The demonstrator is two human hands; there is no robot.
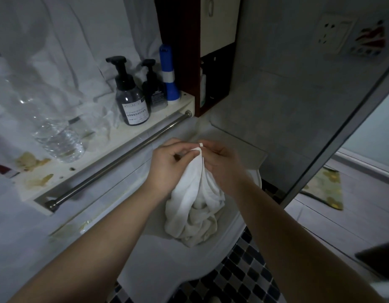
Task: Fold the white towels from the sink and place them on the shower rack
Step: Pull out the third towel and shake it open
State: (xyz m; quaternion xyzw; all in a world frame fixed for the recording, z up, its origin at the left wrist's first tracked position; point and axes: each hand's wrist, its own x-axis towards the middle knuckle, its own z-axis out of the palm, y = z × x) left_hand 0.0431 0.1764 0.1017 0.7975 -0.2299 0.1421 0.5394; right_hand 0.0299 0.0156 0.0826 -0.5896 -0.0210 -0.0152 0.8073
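A crumpled white towel (193,211) hangs in a bunch over the white sink (158,254), its lower part heaped in the basin. My left hand (169,162) and my right hand (222,162) meet above it, both pinching the towel's top edge between fingertips. A small corner of cloth sticks up between the two hands. The shower rack is not in view.
A steel towel bar (115,162) runs under a stained white shelf (58,171) at left. On the shelf stand two dark pump bottles (132,99), a blue and white flashlight (168,75) and a clear water bottle (58,136). A glass door edge (333,136) slants at right. Mosaic tiles front the sink's base.
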